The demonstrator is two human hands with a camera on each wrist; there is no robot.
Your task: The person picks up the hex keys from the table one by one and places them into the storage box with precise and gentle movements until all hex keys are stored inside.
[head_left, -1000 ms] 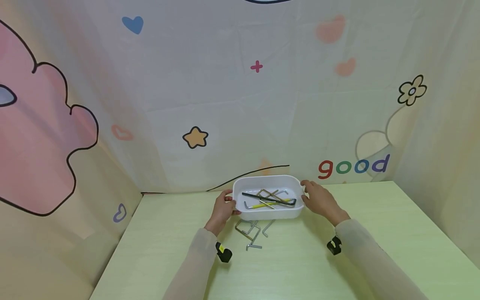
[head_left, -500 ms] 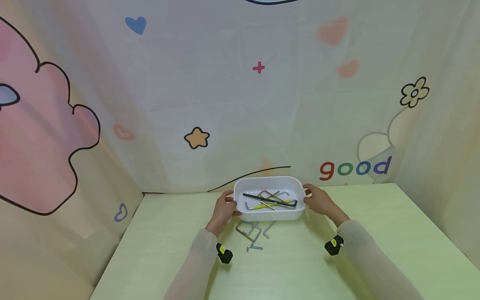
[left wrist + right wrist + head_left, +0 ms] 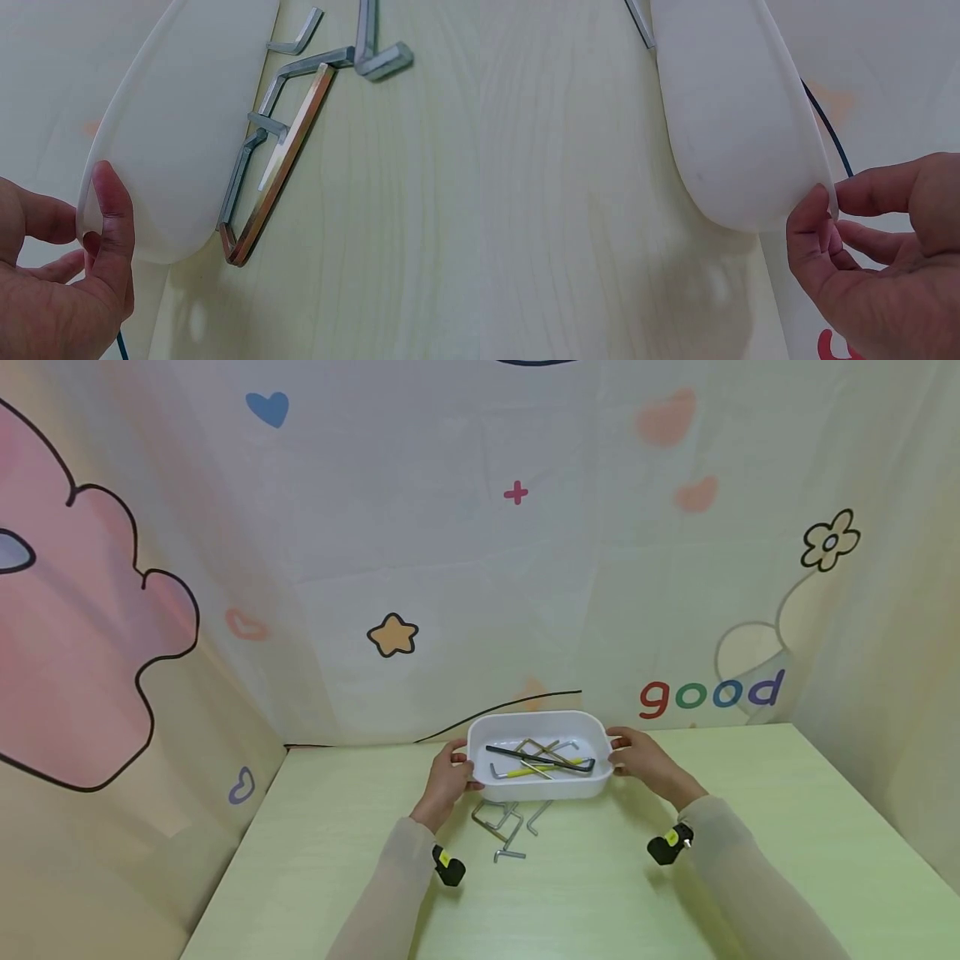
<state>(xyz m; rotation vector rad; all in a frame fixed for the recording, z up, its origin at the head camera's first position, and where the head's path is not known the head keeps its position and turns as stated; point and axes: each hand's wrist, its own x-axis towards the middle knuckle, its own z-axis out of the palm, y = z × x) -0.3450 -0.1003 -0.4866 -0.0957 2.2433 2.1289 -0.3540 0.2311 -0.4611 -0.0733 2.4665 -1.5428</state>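
A white plastic tray sits at the back of the table, near the curtain. My left hand pinches its left rim between thumb and fingers; the left wrist view shows this grip close up. At the opposite end my right hand pinches the rim in the same way. Inside the tray lie a long black hex key, a yellow-sleeved hex key and several brass and silver ones. Just in front, several loose hex keys lie on the table, among them a bronze-coloured one and a short silver one.
The pale green-yellow table ends at a printed curtain that rises behind and along both sides. A black wrist camera is strapped to the left wrist, another black camera to the right.
My right hand has shifted slightly to the right, its fingers lower around the tray's right end, and its wrist has turned a little. The tray and left hand have barely moved.
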